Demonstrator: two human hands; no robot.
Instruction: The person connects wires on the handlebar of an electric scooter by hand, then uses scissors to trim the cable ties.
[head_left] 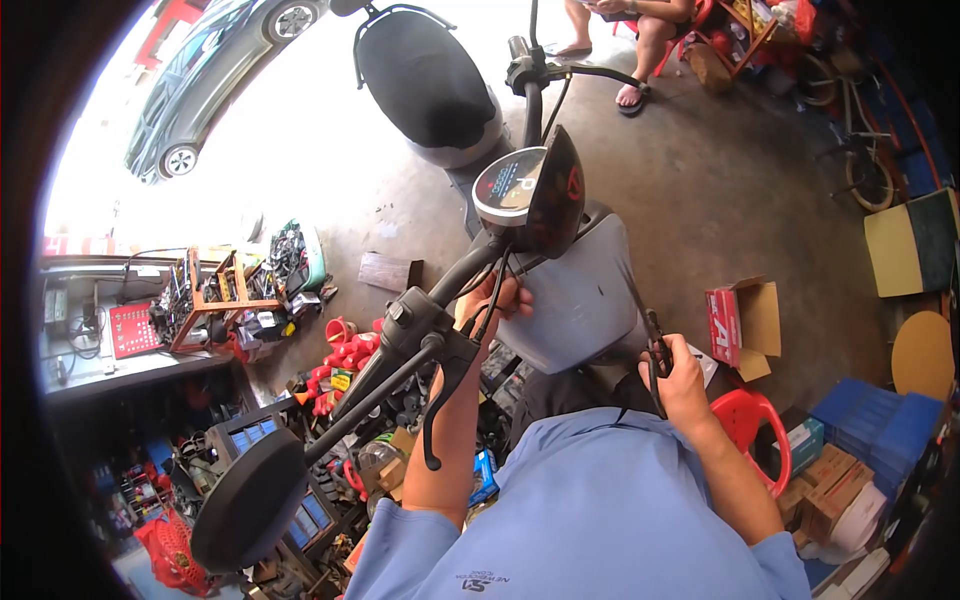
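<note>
An electric scooter stands in front of me, its round lit display [508, 188] near the middle and its grey front panel [580, 300] below. My left hand [500, 297] reaches up behind the black cables [490, 318] under the handlebar. Its fingers are curled together beside the panel, and what they pinch is hidden. My right hand [683, 385] is closed around a dark pliers-like tool [656, 365], by the panel's lower right edge. The brake lever [432, 425] and the mirror [250, 500] stick out toward me on the left.
Loose parts and red pieces [350, 360] cover the floor at left, near a cluttered bench [90, 365]. On the right are an open carton [755, 320], a red plastic stool [765, 430] and blue crates [880, 425]. Another person's legs [655, 50] show at the top.
</note>
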